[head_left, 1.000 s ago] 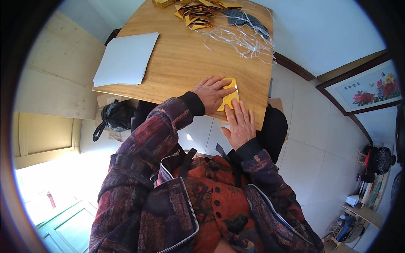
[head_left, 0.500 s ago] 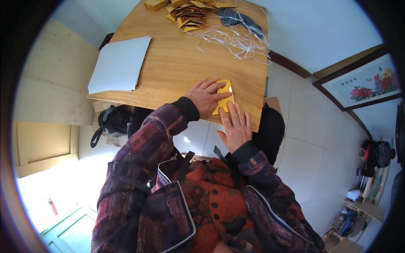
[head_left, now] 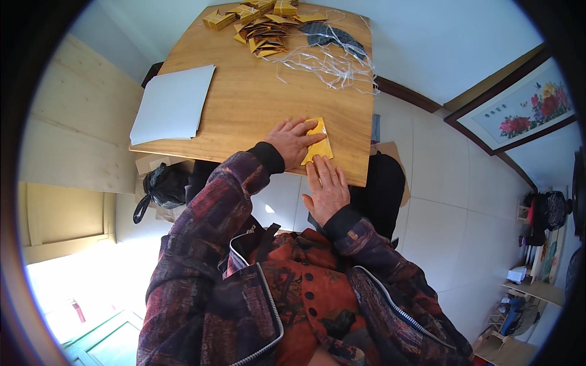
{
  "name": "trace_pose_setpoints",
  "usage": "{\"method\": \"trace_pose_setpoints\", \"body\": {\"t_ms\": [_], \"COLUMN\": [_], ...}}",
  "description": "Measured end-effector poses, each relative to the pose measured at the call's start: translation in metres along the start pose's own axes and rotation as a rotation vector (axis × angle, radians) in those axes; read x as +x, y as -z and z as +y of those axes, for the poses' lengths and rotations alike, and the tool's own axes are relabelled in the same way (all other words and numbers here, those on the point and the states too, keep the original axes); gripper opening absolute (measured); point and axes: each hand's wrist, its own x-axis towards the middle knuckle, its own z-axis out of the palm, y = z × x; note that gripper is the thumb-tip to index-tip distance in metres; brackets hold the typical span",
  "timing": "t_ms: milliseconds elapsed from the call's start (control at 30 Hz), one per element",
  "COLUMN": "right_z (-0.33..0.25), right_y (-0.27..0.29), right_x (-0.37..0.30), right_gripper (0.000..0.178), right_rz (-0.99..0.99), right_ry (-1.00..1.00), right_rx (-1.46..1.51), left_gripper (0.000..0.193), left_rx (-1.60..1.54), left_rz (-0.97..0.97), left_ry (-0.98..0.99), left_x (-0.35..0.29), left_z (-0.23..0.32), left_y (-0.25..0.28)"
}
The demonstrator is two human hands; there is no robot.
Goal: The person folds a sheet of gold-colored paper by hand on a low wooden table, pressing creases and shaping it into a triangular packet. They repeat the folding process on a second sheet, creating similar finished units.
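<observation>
A small yellow folded paper piece (head_left: 319, 151), perhaps an envelope, lies flat at the near right part of the wooden table (head_left: 244, 110). Across its left side rests my left hand (head_left: 290, 143), fingers stretched out and pressing down on it. My right hand (head_left: 328, 192) is at the table's front edge, its fingers extended and the fingertips touching the paper's near end. Neither hand grips anything. Part of the paper is hidden under my left fingers.
A stack of white sheets (head_left: 173, 104) lies at the table's left. Toward the back are a pile of similar yellow pieces (head_left: 265, 36), bundled stacks (head_left: 220, 20), loose clear strips (head_left: 332, 70) and a dark grey cloth-like thing (head_left: 332, 38). A black bag (head_left: 166, 185) hangs below the left edge.
The whole view has shifted slightly. My right fingertips have slid from the paper's right side toward its near end. My left hand stays on the paper.
</observation>
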Motion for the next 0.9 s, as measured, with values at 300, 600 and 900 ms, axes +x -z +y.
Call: {"method": "trace_pose_setpoints", "body": {"t_ms": [300,600,900], "right_z": [0.016,0.023,0.033], "right_y": [0.002,0.011,0.023], "right_x": [0.006,0.001,-0.007], "right_gripper": [0.091,0.072,0.045], "right_rz": [-0.006,0.131,0.303], "right_ry": [-0.026,-0.039,-0.253], "right_rx": [0.000,0.195,0.216], "left_gripper": [0.040,0.043,0.045], "left_rx": [-0.019,-0.083,-0.144], "left_rz": [0.008,-0.073,0.071], "left_ry": [-0.011,0.084,0.173], "left_x": [0.002,0.002,-0.048], "left_z": [-0.004,0.006,0.057], "left_y": [-0.002,0.004,-0.001]}}
